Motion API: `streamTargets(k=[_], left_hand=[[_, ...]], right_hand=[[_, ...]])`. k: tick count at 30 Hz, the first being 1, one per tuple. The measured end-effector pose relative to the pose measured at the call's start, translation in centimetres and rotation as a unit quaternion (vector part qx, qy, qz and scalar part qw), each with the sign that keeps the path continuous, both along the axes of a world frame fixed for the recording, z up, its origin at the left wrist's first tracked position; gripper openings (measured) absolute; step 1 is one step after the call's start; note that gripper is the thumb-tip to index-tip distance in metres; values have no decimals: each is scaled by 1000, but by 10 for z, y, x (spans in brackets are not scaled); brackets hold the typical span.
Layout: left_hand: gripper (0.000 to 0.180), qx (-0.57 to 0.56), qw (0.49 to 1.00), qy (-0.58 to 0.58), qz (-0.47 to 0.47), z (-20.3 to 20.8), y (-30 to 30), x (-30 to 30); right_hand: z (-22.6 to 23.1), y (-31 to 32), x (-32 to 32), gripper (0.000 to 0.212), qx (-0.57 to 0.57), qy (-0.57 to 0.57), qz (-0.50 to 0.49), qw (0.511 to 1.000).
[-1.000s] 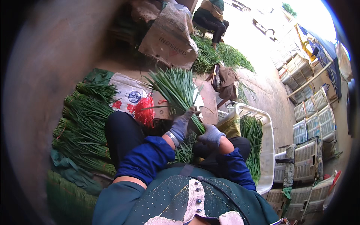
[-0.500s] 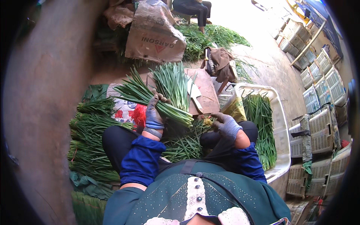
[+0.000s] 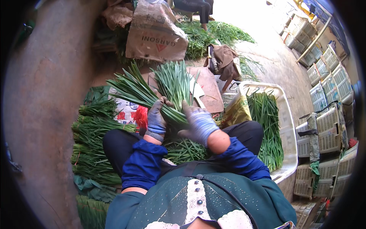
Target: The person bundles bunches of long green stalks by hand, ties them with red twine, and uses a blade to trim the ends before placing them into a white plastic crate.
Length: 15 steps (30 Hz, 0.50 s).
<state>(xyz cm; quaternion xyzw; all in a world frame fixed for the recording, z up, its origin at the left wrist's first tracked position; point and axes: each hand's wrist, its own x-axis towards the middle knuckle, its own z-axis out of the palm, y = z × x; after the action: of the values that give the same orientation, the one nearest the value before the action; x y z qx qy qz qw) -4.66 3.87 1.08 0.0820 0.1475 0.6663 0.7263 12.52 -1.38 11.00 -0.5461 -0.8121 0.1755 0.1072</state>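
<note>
My left hand (image 3: 157, 116), in a grey-blue knit glove, is closed round a bunch of garlic chives (image 3: 133, 91), its leaf tips fanned up and left. My right hand (image 3: 200, 122), gloved the same way, is at the pale stem ends with thumb and fingers apart; it is slightly blurred and hides those ends. Just beyond, another heap of chives (image 3: 173, 80) lies on a reddish-brown board (image 3: 211, 93). A broad white blade (image 3: 197, 91), like a cleaver, rests beside that heap, partly behind my right hand.
Bundled chives (image 3: 95, 147) are stacked at my left, near red plastic ties (image 3: 141, 115). At my right stands a white crate (image 3: 291, 152) holding chives. A stool draped with brown cloth (image 3: 225, 59) is beyond the board. Slatted crates (image 3: 322, 133) line the far right; a person (image 3: 194, 5) sits behind.
My right hand has moved left from near my right knee to the stem ends of the bunch. The bunch in my left hand has tilted, its tips swinging a little left.
</note>
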Motion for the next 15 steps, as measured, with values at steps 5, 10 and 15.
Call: streamTargets(k=[5, 10, 15], left_hand=[[9, -225, 952, 204, 37, -5, -17, 26], [37, -78, 964, 256, -1, 7, 19, 19], [23, 25, 931, 348, 106, -71, 105, -53]], right_hand=[[-95, 12, -17, 95, -195, 158, -40, 967], [-98, 59, -7, 82, -124, 248, -47, 960], [-47, 157, 0, 57, -190, 402, -158, 882]])
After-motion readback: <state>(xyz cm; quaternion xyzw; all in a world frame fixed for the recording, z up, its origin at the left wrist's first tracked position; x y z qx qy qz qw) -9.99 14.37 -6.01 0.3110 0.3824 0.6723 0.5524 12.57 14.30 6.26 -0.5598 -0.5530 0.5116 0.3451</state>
